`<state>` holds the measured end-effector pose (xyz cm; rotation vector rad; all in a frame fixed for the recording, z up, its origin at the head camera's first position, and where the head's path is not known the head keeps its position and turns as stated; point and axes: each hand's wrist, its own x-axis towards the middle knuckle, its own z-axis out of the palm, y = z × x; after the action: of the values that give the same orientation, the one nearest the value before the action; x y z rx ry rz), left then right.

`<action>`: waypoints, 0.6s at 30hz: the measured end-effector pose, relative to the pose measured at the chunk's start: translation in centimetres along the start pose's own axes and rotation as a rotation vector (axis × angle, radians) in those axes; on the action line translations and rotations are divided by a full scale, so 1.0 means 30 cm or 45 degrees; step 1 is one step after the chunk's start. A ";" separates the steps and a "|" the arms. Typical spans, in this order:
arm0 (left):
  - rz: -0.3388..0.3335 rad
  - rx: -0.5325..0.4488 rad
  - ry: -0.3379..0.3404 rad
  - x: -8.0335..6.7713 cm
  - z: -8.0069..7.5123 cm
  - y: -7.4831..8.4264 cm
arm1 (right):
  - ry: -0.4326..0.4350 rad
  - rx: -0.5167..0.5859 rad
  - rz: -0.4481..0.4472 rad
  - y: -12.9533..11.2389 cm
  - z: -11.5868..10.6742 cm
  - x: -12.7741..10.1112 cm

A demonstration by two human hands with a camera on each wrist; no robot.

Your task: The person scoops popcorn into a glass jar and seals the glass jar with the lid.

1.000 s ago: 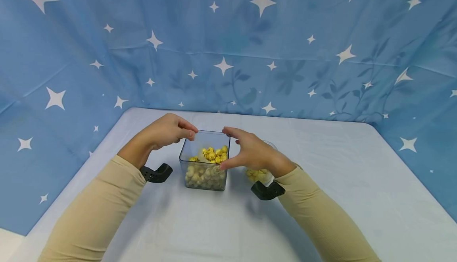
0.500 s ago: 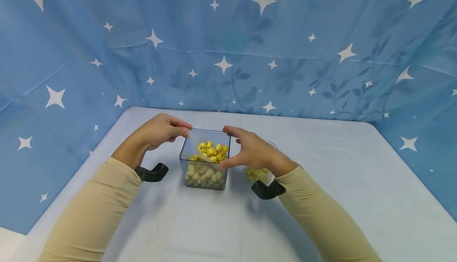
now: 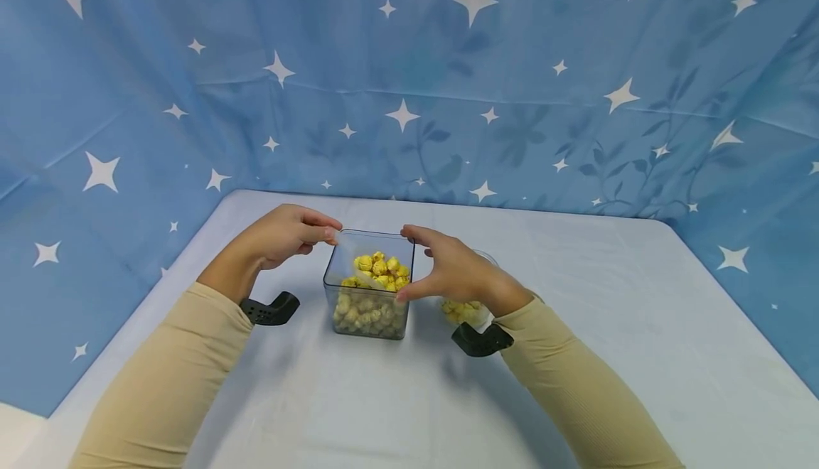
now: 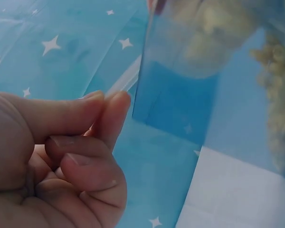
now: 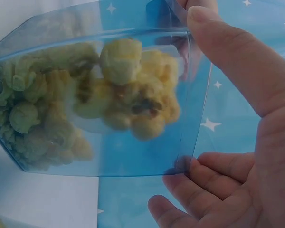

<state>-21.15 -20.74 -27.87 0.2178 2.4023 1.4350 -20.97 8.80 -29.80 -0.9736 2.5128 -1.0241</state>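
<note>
A clear, smoky-tinted square box (image 3: 377,241) part-filled with yellow popcorn (image 3: 384,266) stands mid-table. My right hand (image 3: 456,266) holds its right side, thumb at the near corner and fingers at the far one. At the far left corner, my left hand (image 3: 281,236) pinches the thin handle of a translucent scoop (image 4: 127,78) between thumb and index finger, other fingers curled in. Through the box wall in the right wrist view, several popcorn pieces (image 5: 145,90) sit on the scoop's bowl, above the rest of the popcorn (image 5: 38,104).
Beside the box, partly behind my right wrist, a clear round container (image 3: 484,256) holds more popcorn. A white cloth covers the table (image 3: 614,313). Behind it hangs a blue curtain (image 3: 409,64) with white stars. Black bands with camera mounts (image 3: 271,310) sit on both wrists.
My left hand has shifted slightly left along the box's far corner. Popcorn on the scoop has risen higher inside the box. My right hand has stayed in place on the box.
</note>
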 end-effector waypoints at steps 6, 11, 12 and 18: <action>0.006 -0.094 0.004 -0.008 -0.012 -0.018 | 0.000 -0.007 0.006 0.002 0.000 -0.001; 0.011 -0.136 0.004 -0.013 -0.017 -0.022 | 0.005 -0.009 0.006 -0.001 0.000 -0.001; 0.011 -0.141 0.007 -0.013 -0.018 -0.023 | 0.005 -0.007 0.005 -0.001 0.001 -0.001; 0.004 -0.179 0.017 -0.014 -0.026 -0.033 | 0.003 0.004 -0.002 -0.003 0.001 -0.002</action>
<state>-21.00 -21.98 -28.31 0.1783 2.3005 1.6036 -20.88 8.78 -29.76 -0.9743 2.5118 -1.0298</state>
